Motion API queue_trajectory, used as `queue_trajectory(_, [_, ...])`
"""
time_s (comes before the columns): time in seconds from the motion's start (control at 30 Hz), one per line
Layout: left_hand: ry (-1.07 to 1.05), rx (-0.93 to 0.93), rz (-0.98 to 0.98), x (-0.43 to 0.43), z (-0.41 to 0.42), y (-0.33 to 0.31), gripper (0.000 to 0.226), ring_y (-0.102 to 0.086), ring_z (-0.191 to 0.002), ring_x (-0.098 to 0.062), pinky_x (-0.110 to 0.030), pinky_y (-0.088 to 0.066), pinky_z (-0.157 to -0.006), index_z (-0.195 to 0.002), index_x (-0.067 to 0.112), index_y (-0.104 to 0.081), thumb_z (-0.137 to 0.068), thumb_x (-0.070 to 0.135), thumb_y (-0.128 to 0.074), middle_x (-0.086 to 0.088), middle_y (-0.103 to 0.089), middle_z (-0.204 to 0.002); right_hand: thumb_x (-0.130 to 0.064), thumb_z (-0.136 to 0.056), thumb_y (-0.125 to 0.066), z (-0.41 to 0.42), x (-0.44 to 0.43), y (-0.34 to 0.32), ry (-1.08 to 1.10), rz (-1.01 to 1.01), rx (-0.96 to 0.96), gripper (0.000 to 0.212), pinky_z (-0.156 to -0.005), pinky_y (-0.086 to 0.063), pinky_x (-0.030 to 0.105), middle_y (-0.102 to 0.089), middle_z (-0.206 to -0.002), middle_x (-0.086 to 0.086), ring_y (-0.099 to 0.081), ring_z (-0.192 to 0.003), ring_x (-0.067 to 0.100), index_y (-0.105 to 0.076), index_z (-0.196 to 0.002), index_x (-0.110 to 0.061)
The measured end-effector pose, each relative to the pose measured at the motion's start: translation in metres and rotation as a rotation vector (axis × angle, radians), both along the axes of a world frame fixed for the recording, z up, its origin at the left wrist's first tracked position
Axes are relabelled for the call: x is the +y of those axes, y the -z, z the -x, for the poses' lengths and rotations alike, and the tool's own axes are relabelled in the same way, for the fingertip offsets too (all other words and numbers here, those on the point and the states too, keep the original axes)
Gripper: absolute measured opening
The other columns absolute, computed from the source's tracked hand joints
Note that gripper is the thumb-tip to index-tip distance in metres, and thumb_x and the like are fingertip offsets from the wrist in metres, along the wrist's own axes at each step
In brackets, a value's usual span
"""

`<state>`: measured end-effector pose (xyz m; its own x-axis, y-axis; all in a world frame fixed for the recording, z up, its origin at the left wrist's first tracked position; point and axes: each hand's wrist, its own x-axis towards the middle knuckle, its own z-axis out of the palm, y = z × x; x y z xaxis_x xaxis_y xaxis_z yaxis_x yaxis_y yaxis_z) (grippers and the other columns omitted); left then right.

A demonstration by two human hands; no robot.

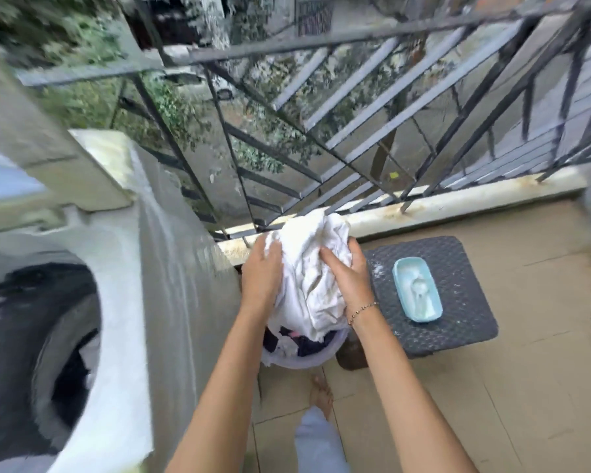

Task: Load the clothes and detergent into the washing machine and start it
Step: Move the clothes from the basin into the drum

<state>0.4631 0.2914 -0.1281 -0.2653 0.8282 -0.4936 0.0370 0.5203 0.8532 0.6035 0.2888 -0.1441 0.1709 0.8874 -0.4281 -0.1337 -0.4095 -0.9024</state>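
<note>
Evidently the loading step is in hand: a bundle of white cloth (309, 268) is held between both hands directly over the lavender basket (307, 361), which sits on the floor just right of the washing machine (127, 274). The left hand (261, 273) lies against the bundle's left side with fairly straight fingers, pressing rather than clutching. The right hand (348, 279) grips the other side, thumb in front and fingers wrapped round behind. Squeezing from both sides probably keeps the loose folds gathered, so nothing trails during the carry.

The bundle hangs tall, its long axis roughly upright. The bunched top points up toward the far railing (372, 107), and the tail drops to the darker clothes in the basket.

The machine's drum opening (31, 336) gapes to the left with some laundry inside, so I judge the next move to be a lift and swing leftward. To the right, a low dark desk (464, 336) keeps the pale blue detergent tray (397, 283) and its spoon (418, 291) close by for later.
</note>
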Motion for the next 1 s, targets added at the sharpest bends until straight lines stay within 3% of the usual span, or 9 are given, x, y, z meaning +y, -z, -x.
queue_trajectory(0.07, [0.055, 0.127, -0.088, -0.008, 0.007, -0.036, 0.036, -0.054, -0.114, -0.015, -0.036, -0.043, -0.098, -0.129, 0.03, -0.051, -0.097, 0.038, -0.037, 0.006, -0.059, -0.125, -0.03, -0.079, -0.071, 0.01, -0.004, -0.032, -0.001, -0.061, -0.05, 0.049, -0.097, -0.048, 0.028, -0.061, -0.121, -0.004, -0.059, -0.109, 0.012, -0.053, -0.123, -0.018])
queue_trajectory(0.17, [0.073, 0.221, -0.203, -0.025, 0.035, -0.09, 0.029, -0.055, -0.106, -0.015, -0.03, -0.039, -0.085, -0.121, 0.028, -0.055, -0.101, 0.03, -0.033, 0.011, -0.06, -0.11, -0.04, -0.071, -0.074, 0.038, -0.008, -0.08, 0.005, -0.142, -0.09, 0.06, -0.101, -0.046, 0.047, -0.062, -0.124, 0.006, -0.058, -0.115, 0.023, -0.056, -0.124, -0.018])
queue_trajectory(0.27, [0.112, 0.297, -0.281, -0.036, 0.076, -0.13, 0.03, -0.053, -0.115, -0.017, -0.028, -0.037, -0.088, -0.124, 0.028, -0.054, -0.102, 0.031, -0.034, 0.007, -0.061, -0.119, -0.052, -0.064, -0.073, 0.075, -0.013, -0.12, 0.008, -0.198, -0.092, 0.074, -0.103, -0.044, 0.049, -0.06, -0.128, 0.007, -0.056, -0.119, 0.024, -0.054, -0.128, -0.019])
queue_trajectory(0.5, [0.072, 0.288, -0.369, -0.071, 0.204, -0.192, 0.03, -0.058, -0.109, -0.014, -0.027, -0.04, -0.084, -0.125, 0.032, -0.055, -0.097, 0.038, -0.046, 0.005, -0.063, -0.12, -0.02, -0.085, -0.066, 0.192, -0.032, -0.185, -0.13, -0.348, -0.043, 0.028, -0.095, -0.049, 0.043, -0.068, -0.109, 0.001, -0.063, -0.099, 0.016, -0.06, -0.113, -0.025])
queue_trajectory(0.63, [0.013, 0.277, -0.353, -0.105, 0.279, -0.196, 0.023, -0.062, -0.102, -0.008, -0.032, -0.05, -0.087, -0.112, 0.039, -0.062, -0.093, 0.04, -0.051, 0.013, -0.068, -0.11, -0.032, -0.079, -0.072, 0.263, -0.05, -0.192, -0.23, -0.349, -0.044, 0.03, -0.096, -0.049, 0.047, -0.067, -0.112, 0.005, -0.064, -0.104, 0.023, -0.062, -0.107, -0.029])
queue_trajectory(0.73, [-0.058, 0.29, -0.317, -0.133, 0.333, -0.186, 0.023, -0.063, -0.103, -0.007, -0.034, -0.05, -0.091, -0.111, 0.036, -0.065, -0.092, 0.038, -0.052, 0.014, -0.069, -0.11, -0.066, -0.059, -0.073, 0.318, -0.063, -0.172, -0.314, -0.29, -0.125, 0.075, -0.102, -0.045, 0.048, -0.058, -0.13, 0.001, -0.055, -0.12, 0.021, -0.052, -0.124, -0.033])
queue_trajectory(0.8, [-0.085, 0.342, -0.266, -0.146, 0.361, -0.176, 0.027, -0.062, -0.107, -0.011, -0.038, -0.048, -0.096, -0.114, 0.035, -0.065, -0.091, 0.036, -0.051, 0.011, -0.069, -0.114, -0.063, -0.061, -0.07, 0.348, -0.074, -0.161, -0.374, -0.259, -0.164, 0.075, -0.101, -0.046, 0.046, -0.059, -0.129, 0.0, -0.057, -0.118, 0.019, -0.051, -0.126, -0.03])
queue_trajectory(0.93, [-0.055, 0.546, -0.129, -0.156, 0.39, -0.15, 0.033, -0.056, -0.116, -0.026, -0.036, -0.042, -0.091, -0.123, 0.025, -0.06, -0.095, 0.025, -0.043, -0.004, -0.066, -0.122, -0.036, -0.083, -0.064, 0.387, -0.098, -0.144, -0.441, -0.223, -0.286, 0.037, -0.096, -0.049, 0.041, -0.063, -0.117, 0.002, -0.061, -0.109, 0.023, -0.053, -0.117, -0.025])
queue_trajectory(1.0, [-0.016, 0.587, -0.07, -0.162, 0.398, -0.133, 0.04, -0.052, -0.121, -0.029, -0.037, -0.04, -0.093, -0.135, 0.025, -0.049, -0.098, 0.025, -0.036, -0.009, -0.059, -0.13, -0.036, -0.086, -0.06, 0.399, -0.104, -0.129, -0.518, -0.15, -0.479, 0.047, -0.101, -0.042, 0.038, -0.049, -0.13, 0.009, -0.051, -0.12, 0.029, -0.046, -0.128, -0.018])
